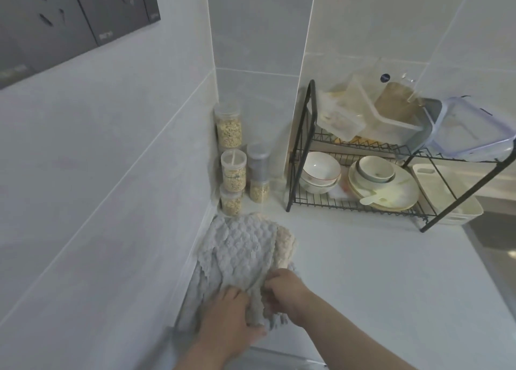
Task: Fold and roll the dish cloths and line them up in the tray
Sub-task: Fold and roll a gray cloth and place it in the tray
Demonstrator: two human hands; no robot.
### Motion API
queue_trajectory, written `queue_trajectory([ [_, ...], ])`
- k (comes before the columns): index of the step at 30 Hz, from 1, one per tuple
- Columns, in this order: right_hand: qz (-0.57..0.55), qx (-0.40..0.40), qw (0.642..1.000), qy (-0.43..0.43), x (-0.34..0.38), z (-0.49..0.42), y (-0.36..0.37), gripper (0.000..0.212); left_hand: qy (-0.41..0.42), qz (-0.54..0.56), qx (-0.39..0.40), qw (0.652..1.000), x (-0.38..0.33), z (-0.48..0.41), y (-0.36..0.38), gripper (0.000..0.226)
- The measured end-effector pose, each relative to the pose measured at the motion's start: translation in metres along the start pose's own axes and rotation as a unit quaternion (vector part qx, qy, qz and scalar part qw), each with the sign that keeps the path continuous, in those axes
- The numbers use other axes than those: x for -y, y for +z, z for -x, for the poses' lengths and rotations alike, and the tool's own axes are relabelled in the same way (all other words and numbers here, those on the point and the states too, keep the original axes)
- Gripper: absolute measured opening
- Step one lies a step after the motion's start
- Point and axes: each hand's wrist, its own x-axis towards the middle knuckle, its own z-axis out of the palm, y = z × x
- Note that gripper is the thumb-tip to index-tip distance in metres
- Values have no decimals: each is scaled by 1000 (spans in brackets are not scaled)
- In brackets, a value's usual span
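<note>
Both hands bunch a grey dish cloth (240, 246) at the counter's (363, 272) left edge.
The cloth lies against the wall; the left hand (231, 311) grips a raised fold, fingers curled over it and thumb beneath; the right hand (284, 288) pinches the same fold just beside; a beige cloth (286, 244) peeks from under the grey one's right side; jars (233, 171) fill the back left corner; the dish rack (303, 146) stands further right; the white tray (458, 210) sits at its right end, well apart from the cloths.
</note>
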Motion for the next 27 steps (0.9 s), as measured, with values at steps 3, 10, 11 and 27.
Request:
queue_trajectory([
  [3, -77, 11, 997, -20, 5, 2, 4, 22, -9, 34, -29, 999, 1, -1, -5, 20],
  [10, 215, 25, 965, -145, 33, -14, 3, 75, -58, 172, -182, 966, -6, 11, -63, 11],
  [11, 255, 18, 952, -167, 39, -17, 4, 69, -58, 171, -209, 961, -7, 13, -75, 12],
  [27, 120, -217, 911, -328, 96, 73, -173, 11, 5, 121, -271, 955, -112, 1, -219, 15],
])
